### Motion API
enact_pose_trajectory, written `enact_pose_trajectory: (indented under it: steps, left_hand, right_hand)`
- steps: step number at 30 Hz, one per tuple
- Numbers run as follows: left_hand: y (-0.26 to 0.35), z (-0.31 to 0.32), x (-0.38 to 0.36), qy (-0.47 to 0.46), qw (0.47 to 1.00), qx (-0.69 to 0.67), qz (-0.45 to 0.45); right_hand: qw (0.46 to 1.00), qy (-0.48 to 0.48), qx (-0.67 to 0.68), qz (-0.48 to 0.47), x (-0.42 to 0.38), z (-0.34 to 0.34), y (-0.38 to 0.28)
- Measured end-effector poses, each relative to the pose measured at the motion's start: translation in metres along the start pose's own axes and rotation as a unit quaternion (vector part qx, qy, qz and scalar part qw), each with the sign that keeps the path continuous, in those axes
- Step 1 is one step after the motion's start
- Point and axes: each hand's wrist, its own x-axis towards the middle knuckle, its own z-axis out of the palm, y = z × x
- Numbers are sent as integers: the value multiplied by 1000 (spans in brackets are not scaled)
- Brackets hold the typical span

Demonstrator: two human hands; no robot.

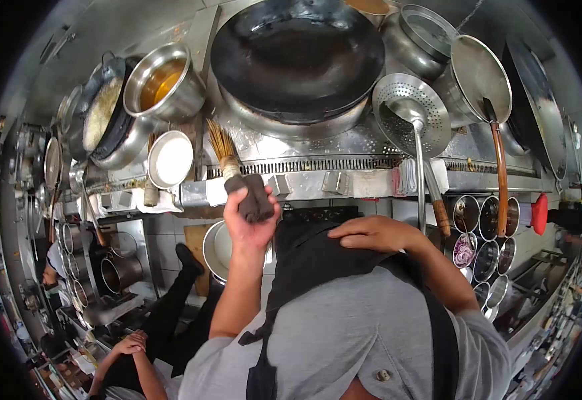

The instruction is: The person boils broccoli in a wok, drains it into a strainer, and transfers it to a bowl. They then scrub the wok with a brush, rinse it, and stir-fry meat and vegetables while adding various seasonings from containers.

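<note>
My left hand [254,223] is closed round the dark, thick grip of a wok brush [223,145]. Its straw-coloured bristles point up and away from me, over the steel stove edge. Against my black apron [324,257] rests my right hand [371,235], fingers stretched out and holding nothing. Beyond both hands sits a large black wok [297,60] on the burner, dark and shiny inside. A perforated skimmer [431,107] lies right of the wok, its long handle reaching toward me.
Left of the wok stand a steel pot of amber liquid [161,87] and a white bowl [171,160]. A mesh strainer [481,77] sits at right. Several steel ingredient containers [486,260] are low on the right. Another person's clasped hands [129,343] show at lower left.
</note>
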Motion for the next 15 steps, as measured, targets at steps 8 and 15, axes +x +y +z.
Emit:
enact_pose_trajectory:
  steps: [8, 15]
  left_hand:
    - [-12, 111, 109, 1, 993, 113, -43]
    - [-35, 133, 102, -14, 988, 124, -86]
  right_hand:
    - [963, 260, 70, -20, -138, 37, 37]
    - [859, 474, 132, 145, -192, 97, 78]
